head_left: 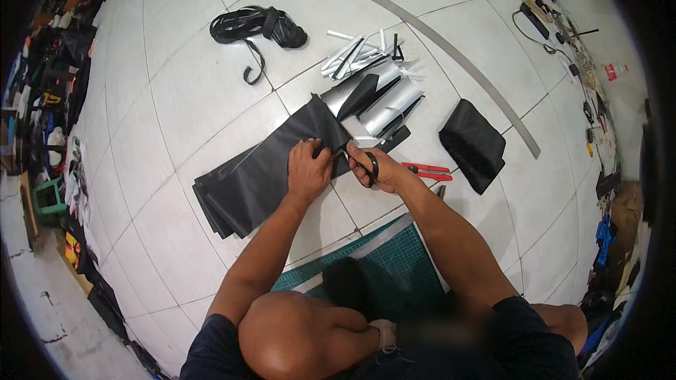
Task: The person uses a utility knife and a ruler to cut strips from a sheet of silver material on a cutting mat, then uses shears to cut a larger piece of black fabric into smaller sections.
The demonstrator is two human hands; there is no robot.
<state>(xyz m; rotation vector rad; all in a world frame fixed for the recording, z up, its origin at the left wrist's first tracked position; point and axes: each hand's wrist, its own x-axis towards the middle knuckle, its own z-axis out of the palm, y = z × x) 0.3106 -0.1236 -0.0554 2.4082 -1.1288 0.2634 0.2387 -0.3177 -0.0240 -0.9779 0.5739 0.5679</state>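
Observation:
Several layers of black fabric point(253, 179) lie stacked in a long strip on the tiled floor. My left hand point(310, 170) is on its right part, fingers bent and gripping the cloth near the edge. Close by on the right, my right hand point(373, 169) is closed on scissors with black handles point(374, 162). Their blades point toward the fabric edge beside my left fingers; how far they are apart is too small to tell. Just beyond the cloth are silver-and-black rolled sheets point(389, 111).
A red-handled tool point(428, 171) and a folded black piece point(473, 146) lie to the right. Farther off are white and black strips point(352, 56), a bundle of black webbing point(257, 27) and a long metal ruler point(451, 48). A green cutting mat point(401, 260) is near my legs. Clutter lines both sides.

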